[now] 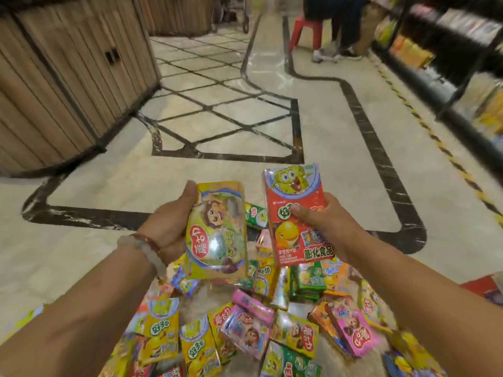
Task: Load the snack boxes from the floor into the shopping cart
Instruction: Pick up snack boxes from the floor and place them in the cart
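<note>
My left hand (168, 227) grips a yellow snack box (217, 232) with a cartoon lion on it, held up over the pile. My right hand (324, 221) grips a red snack box (295, 205) with a yellow cartoon sponge on it, thumb across its front. Both boxes are upright and side by side, apart from each other. Below them lies a heap of several snack boxes (253, 322) in yellow, green, pink and orange on the marble floor (109, 254). No shopping cart shows near my hands.
A wooden slatted counter (68, 77) stands at the left. Dark store shelves (449, 63) with goods line the right. A person's legs (340, 28) and a red stool (304, 31) are far down the aisle, with cart wheels (239, 20) at the far top.
</note>
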{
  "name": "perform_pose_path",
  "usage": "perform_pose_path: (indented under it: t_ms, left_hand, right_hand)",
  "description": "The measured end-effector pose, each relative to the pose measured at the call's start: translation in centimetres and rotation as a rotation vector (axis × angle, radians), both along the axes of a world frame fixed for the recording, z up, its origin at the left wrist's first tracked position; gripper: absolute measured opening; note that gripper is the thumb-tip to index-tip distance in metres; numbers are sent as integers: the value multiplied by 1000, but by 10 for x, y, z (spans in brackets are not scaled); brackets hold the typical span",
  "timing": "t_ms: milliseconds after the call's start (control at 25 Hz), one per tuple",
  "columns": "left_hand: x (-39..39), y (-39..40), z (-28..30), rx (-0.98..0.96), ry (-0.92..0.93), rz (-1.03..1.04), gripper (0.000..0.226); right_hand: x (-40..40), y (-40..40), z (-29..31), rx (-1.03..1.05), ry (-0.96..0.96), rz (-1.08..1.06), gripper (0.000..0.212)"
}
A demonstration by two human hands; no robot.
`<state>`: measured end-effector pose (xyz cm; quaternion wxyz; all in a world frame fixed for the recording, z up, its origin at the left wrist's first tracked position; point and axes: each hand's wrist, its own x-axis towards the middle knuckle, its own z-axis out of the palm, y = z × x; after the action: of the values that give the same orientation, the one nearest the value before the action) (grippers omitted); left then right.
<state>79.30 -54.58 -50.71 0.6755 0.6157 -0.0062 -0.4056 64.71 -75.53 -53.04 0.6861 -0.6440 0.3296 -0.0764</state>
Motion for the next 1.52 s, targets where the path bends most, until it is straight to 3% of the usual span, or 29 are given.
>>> perform_pose_path:
  t_ms: [200,400,560,640,840,920,1040,1160,1280,1400,1520]
  left_hand:
    - [-8,-20,223,-142,7,-107,64]
    - [-38,-37,459,-302,-62,-374,59]
    - [-73,-44,594,-402,-319,-466,55]
    - [-99,-46,644,-448,-453,-467,37]
    - [-168,-60,706,-643,-613,-538,31]
    - [-201,-65,716,-665,-601,-616,42]
    - [-266,-68,727,-759,-514,-801,27]
    - [-348,-65,725,-789,-455,-978,19]
    - [-450,-52,718,-828,-409,-1179,24]
    - [-563,-22,715,-868,-382,-1352,20]
    - [-688,24,718,-932,-273,-1536,25]
  right_hand:
    - [-14,-12,219,-17,-100,-27,56]
    - [-57,-30,439,-165,-220,-88,61]
    - [-120,-35,587,-319,-375,-219,33]
    - [-155,-27,638,-379,-408,-297,40]
    - [-253,14,693,-474,-492,-526,61]
    - [-299,39,699,-501,-485,-631,66]
    - [-377,79,699,-533,-440,-845,79]
    - [-463,132,698,-614,-376,-1079,75]
    - [-557,200,697,-673,-259,-1280,96]
    - [-654,281,698,-709,-213,-1470,50]
    - [-749,379,703,-746,-88,-1671,48]
